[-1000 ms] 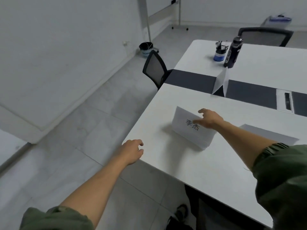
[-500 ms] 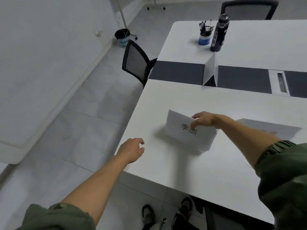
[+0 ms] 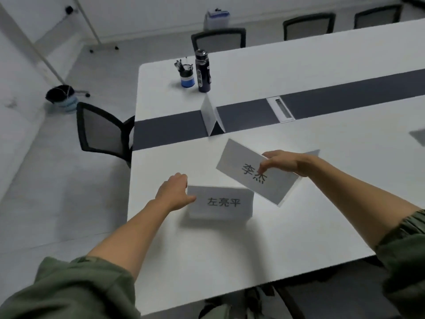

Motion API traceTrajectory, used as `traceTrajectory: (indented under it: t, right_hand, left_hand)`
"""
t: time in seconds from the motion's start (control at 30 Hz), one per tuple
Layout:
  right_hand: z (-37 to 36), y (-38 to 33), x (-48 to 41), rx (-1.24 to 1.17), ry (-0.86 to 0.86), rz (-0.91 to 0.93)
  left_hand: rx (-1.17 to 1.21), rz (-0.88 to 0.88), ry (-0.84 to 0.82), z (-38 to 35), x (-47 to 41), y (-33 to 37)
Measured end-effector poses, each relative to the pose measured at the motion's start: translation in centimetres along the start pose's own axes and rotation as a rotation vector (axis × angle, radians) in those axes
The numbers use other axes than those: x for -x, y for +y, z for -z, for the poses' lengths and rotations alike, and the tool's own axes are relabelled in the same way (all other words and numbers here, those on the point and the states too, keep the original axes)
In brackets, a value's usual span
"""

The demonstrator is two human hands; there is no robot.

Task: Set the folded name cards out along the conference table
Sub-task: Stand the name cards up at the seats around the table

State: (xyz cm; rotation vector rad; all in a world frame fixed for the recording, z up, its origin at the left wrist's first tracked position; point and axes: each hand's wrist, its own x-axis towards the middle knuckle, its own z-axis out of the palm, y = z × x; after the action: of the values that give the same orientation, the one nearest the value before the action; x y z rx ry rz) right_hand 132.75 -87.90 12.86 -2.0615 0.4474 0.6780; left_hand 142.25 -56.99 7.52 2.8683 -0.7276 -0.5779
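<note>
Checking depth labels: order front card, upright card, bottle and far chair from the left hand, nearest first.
1. Front card, in the left hand.
2. Upright card, on the dark strip.
3. Bottle, beyond the strip.
4. Far chair, behind the table.

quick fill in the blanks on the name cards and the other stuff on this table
1. The left hand grips the 左亮平 card at its ___ end.
2. The right hand holds the 李杰 card, which bears ___ printed characters.
3. The black bottle stands beside a ___ pen cup.
4. The unheld folded card stands on the table's dark ___.

Missing words: left; two; blue; strip
</note>
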Motion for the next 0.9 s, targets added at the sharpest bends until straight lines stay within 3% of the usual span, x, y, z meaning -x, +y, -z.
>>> traceTrajectory:
  t: [0.2,0.37,0.47,0.57,0.7,0.9]
  right_hand:
    - [-1.0,4.6,3.4,-0.179,0.159,-0.132]
    - [-3.7,7.8,5.7,-0.439,0.254,-0.298]
    - [-5.2,9.1,6.7,-0.528,0.295,-0.347]
    - [-6.5,10.5,7.6,-0.599,0.338,-0.382]
    - [-8.1,11.9,8.5,-0.664,0.363,-0.404]
    - [-9.1,12.8,10.3,-0.717,0.389,-0.386]
  left_hand:
    - [-0.126,-0.187,-0.048,1.2,-4.2,0.9]
    - [-0.100,-0.374,-0.333,0.0,-7.7,4.3]
    - [-0.038,-0.350,-0.578,-1.8,-9.1,5.7]
    - [-0.055,-0.329,-0.704,-2.9,-10.1,6.2]
    - [0.013,-0.267,-0.774,-2.8,-10.5,6.0]
    - [0.116,-0.212,-0.723,-2.1,-9.2,6.3]
